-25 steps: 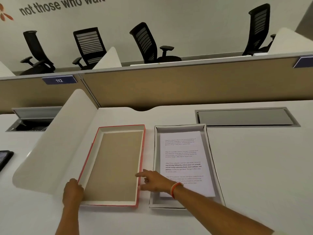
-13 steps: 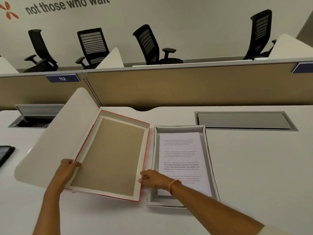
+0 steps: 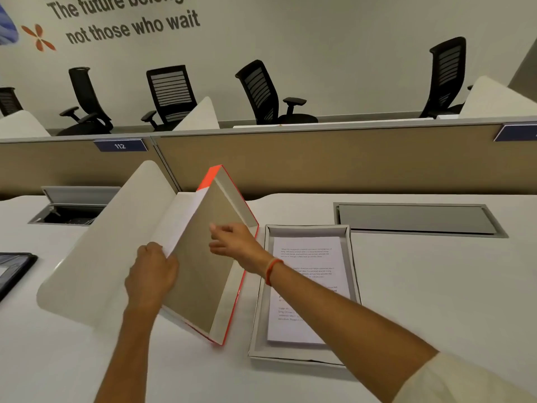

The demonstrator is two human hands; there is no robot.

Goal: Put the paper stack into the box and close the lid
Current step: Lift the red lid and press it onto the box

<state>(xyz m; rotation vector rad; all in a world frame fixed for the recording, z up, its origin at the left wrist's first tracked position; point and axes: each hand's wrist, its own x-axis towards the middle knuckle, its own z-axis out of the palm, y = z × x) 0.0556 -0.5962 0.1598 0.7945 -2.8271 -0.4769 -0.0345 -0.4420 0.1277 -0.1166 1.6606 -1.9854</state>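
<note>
The grey box (image 3: 259, 324) lies open on the white desk with the printed paper stack (image 3: 308, 312) lying flat inside it. To its left the red-edged lid (image 3: 203, 274) is tipped up on its right long edge, brown inside facing right. My left hand (image 3: 151, 274) grips the lid's raised left edge near the front. My right hand (image 3: 235, 242) holds the lid's right rim further back, with my forearm crossing over the box and part of the paper.
A white curved divider panel (image 3: 96, 257) leans just left of the lid. A closed grey cable hatch (image 3: 415, 219) sits behind the box, an open one (image 3: 69, 210) at the far left. A dark tablet (image 3: 11, 271) lies at the left edge. Beige partition behind.
The lid went from lying flat on the desk to standing steeply on its right edge. Both hands rose with it. The box and paper stayed put.
</note>
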